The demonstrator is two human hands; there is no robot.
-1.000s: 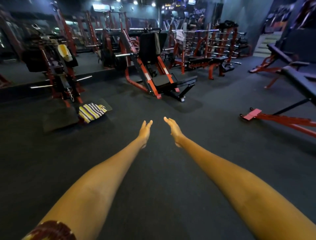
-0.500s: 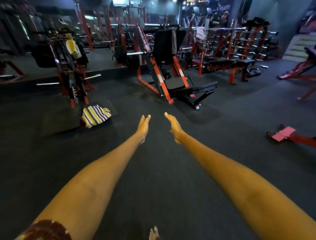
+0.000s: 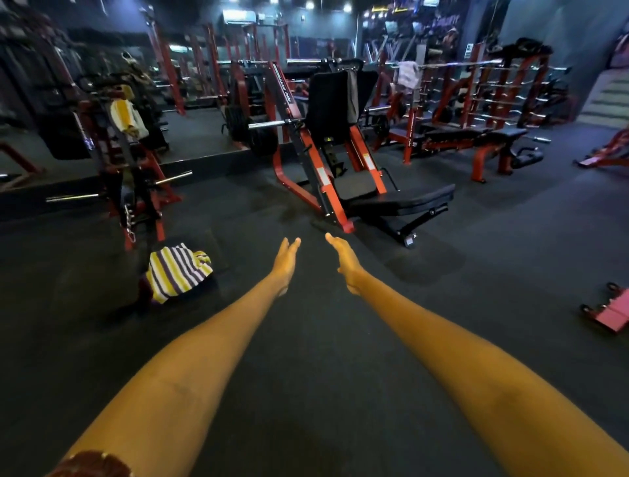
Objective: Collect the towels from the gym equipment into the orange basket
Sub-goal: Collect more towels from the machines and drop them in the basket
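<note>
Head view: striped towel crumpled, axis unclear

Single head-worn wide-angle view, pitched forward and down along both outstretched arms over the floor, machines well ahead in mid-distance.

Dark rubber floor runs through a dim gym lit by small ceiling lights. A red-and-black leg press stands at center, red racks behind it to the right, stairs at the far right, a grey wall above
</note>
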